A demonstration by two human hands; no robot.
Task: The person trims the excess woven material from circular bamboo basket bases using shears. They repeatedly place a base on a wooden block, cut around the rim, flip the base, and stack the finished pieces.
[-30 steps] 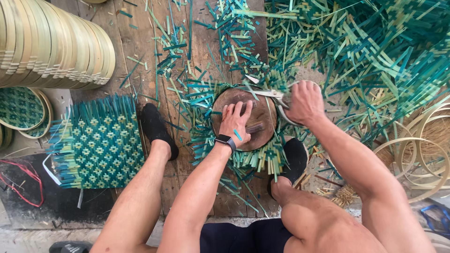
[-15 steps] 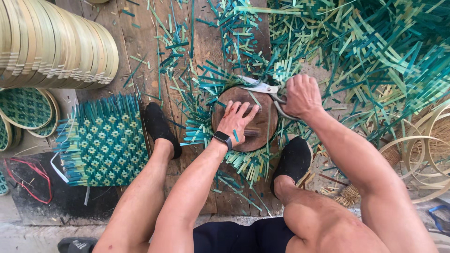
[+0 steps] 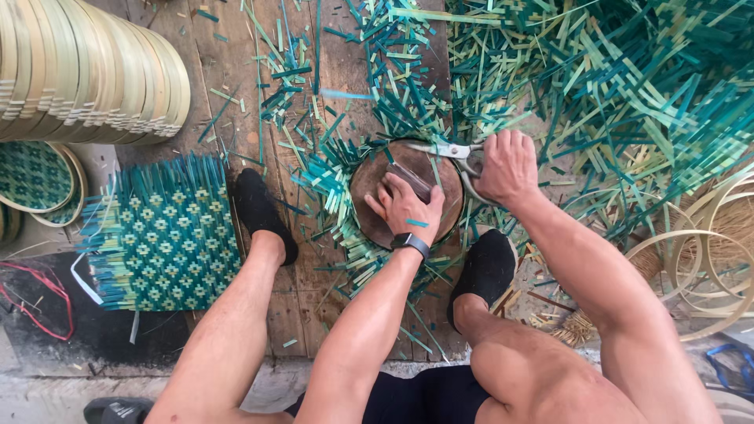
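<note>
Two hands: left hand [image 3: 406, 206] fingers spread on round disc [image 3: 377, 182]; right hand [image 3: 509, 166] grips steel scissors [image 3: 444, 149].

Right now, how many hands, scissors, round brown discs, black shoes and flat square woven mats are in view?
Hands: 2, left hand and right hand
Scissors: 1
Round brown disc: 1
Black shoes: 2, and
Flat square woven mat: 1
Total: 7

Worn wooden plank floor [image 3: 236, 71], strewn with green and teal strip offcuts [image 3: 377, 102]. Square woven green mat [image 3: 165, 235] at left, beside stacked pale hoops [image 3: 86, 71]. Round wooden block [image 3: 404, 192] at centre, loose hoops [image 3: 707, 267] at right.
</note>
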